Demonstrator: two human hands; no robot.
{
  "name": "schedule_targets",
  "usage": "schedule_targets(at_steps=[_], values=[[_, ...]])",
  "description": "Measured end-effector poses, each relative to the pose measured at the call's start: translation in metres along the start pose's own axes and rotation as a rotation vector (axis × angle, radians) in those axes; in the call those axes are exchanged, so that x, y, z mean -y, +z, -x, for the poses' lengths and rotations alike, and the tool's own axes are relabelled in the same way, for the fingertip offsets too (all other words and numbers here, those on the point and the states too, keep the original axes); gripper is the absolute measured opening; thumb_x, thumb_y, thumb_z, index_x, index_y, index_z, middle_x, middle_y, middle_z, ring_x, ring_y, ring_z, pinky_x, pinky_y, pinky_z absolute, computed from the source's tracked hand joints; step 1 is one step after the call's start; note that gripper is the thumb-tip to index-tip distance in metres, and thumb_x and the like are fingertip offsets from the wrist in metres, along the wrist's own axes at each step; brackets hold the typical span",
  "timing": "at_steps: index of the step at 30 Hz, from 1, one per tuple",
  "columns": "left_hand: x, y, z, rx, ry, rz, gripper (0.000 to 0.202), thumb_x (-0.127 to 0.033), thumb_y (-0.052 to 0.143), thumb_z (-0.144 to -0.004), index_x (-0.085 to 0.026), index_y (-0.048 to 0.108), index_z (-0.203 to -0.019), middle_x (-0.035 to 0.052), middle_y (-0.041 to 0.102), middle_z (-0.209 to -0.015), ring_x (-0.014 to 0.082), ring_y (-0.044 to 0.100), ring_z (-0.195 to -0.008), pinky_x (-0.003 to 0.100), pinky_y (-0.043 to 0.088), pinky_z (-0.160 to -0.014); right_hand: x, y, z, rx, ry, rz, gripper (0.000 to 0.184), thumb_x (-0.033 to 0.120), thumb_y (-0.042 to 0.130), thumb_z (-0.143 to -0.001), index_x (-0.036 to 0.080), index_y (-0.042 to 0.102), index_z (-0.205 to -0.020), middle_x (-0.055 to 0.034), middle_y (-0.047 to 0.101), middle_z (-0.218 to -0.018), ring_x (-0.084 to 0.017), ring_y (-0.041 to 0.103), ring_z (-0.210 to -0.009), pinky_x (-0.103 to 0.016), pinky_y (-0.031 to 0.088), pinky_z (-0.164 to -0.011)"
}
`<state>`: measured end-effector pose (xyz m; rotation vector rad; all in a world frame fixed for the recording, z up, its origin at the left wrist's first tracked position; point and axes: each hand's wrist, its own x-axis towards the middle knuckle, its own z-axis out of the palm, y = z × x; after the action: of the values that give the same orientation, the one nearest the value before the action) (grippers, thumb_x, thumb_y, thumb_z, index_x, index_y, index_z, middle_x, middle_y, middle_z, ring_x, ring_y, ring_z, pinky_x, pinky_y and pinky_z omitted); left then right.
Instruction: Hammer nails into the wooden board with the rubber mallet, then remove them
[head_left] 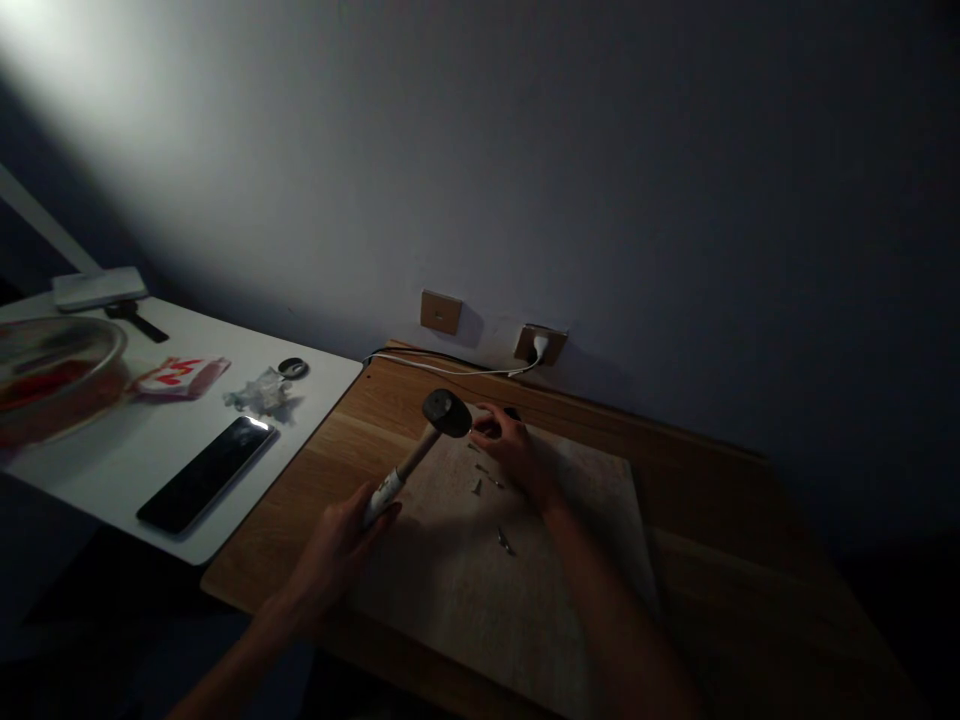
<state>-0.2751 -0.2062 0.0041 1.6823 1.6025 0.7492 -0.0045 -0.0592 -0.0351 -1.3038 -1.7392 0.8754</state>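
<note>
My left hand (346, 528) is closed round the lower handle of a mallet (418, 452). The mallet is tilted, with a dark head at the top and a wooden shaft with a white section near my grip. Beside the head, my right hand (508, 448) is closed, thumb and fingers pinched together. Anything between those fingertips is too dark and small to make out. Below both hands lies a pale board (465, 590). On it are a small shiny metal piece (505, 542), a thin piece (487, 476) and a small light scrap (476, 487).
The board lies on a wooden table (705, 570) against the wall. A white plug (540, 345) with a cable sits in a socket. On the white table (315, 385) at left are a phone (206, 478), crumpled plastic (264, 396), a red-and-white packet (182, 377) and a clear bowl (112, 345).
</note>
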Motion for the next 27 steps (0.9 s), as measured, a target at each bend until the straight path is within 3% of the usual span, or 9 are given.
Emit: schedule_targets(at_steps=[4,6,9,11,14,19,24,27], values=[[-0.008,0.006,-0.010,0.020,0.023,-0.033,0.036,-0.053,0.050,-0.092,-0.019,0.058,-0.083,-0.0024,0.057,-0.064,0.0135,0.054,-0.056,0.022,0.035,-0.053,-0.001,-0.002,-0.003,-0.005,-0.040,-0.012,0.049,0.023,0.067,-0.077,0.021,0.064,-0.126,-0.0019,0.076,-0.091,-0.017,0.069,-0.080,-0.030,0.055,-0.078],[-0.011,0.009,-0.016,0.033,0.031,-0.052,0.035,-0.052,0.050,-0.092,-0.020,0.056,-0.081,-0.0025,0.057,-0.064,0.0131,0.053,-0.056,0.022,0.034,-0.053,0.000,-0.002,-0.005,0.006,-0.068,0.043,0.036,0.023,0.068,-0.075,0.021,0.070,-0.111,-0.0028,0.076,-0.091,-0.018,0.069,-0.077,-0.030,0.056,-0.077],[-0.014,0.011,-0.021,0.044,0.029,-0.069,0.033,-0.050,0.049,-0.092,-0.020,0.054,-0.079,-0.0024,0.057,-0.064,0.0127,0.052,-0.055,0.022,0.033,-0.052,-0.001,0.000,-0.007,0.000,-0.096,0.074,0.007,0.026,0.069,-0.076,0.021,0.070,-0.079,-0.0071,0.074,-0.113,-0.018,0.069,-0.077,-0.030,0.056,-0.075],[-0.014,0.012,-0.022,0.047,0.025,-0.080,0.032,-0.050,0.049,-0.092,-0.020,0.054,-0.079,-0.0022,0.057,-0.064,0.0131,0.053,-0.055,0.022,0.033,-0.052,-0.002,0.001,-0.007,-0.012,-0.119,0.060,0.011,0.028,0.067,-0.079,0.020,0.067,-0.071,-0.0079,0.070,-0.125,-0.017,0.069,-0.078,-0.030,0.056,-0.077],[-0.013,0.015,-0.020,0.032,0.022,-0.101,0.033,-0.051,0.049,-0.092,-0.021,0.054,-0.081,-0.0024,0.058,-0.064,0.0137,0.054,-0.056,0.023,0.033,-0.053,-0.005,0.002,-0.006,-0.025,-0.145,0.052,0.013,0.026,0.064,-0.082,0.020,0.066,-0.070,-0.0077,0.069,-0.125,-0.017,0.070,-0.080,-0.032,0.056,-0.079],[-0.013,0.016,-0.021,-0.022,-0.004,-0.172,0.028,-0.049,0.049,-0.094,-0.022,0.054,-0.087,-0.0015,0.061,-0.066,0.0157,0.058,-0.057,0.024,0.032,-0.054,-0.011,0.006,-0.003,-0.036,-0.144,0.043,0.004,0.023,0.068,-0.079,0.021,0.069,-0.083,-0.0072,0.072,-0.116,-0.018,0.069,-0.082,-0.033,0.056,-0.079],[-0.014,0.014,-0.024,0.103,0.005,-0.215,0.020,-0.041,0.047,-0.094,-0.022,0.054,-0.090,0.0028,0.068,-0.074,0.0193,0.066,-0.065,0.025,0.034,-0.057,-0.016,0.003,-0.007,-0.018,-0.185,-0.033,0.052,0.021,0.074,-0.073,0.025,0.063,-0.124,-0.0073,0.069,-0.121,-0.021,0.067,-0.096,-0.034,0.056,-0.082],[-0.014,0.013,-0.022,0.091,0.004,-0.211,0.022,-0.043,0.048,-0.093,-0.022,0.054,-0.089,0.0029,0.068,-0.073,0.0200,0.067,-0.065,0.025,0.034,-0.056,-0.015,-0.010,-0.008,0.036,-0.217,-0.017,0.062,0.023,0.074,-0.073,0.026,0.058,-0.133,-0.0100,0.064,-0.130,-0.022,0.064,-0.105,-0.034,0.056,-0.081]])
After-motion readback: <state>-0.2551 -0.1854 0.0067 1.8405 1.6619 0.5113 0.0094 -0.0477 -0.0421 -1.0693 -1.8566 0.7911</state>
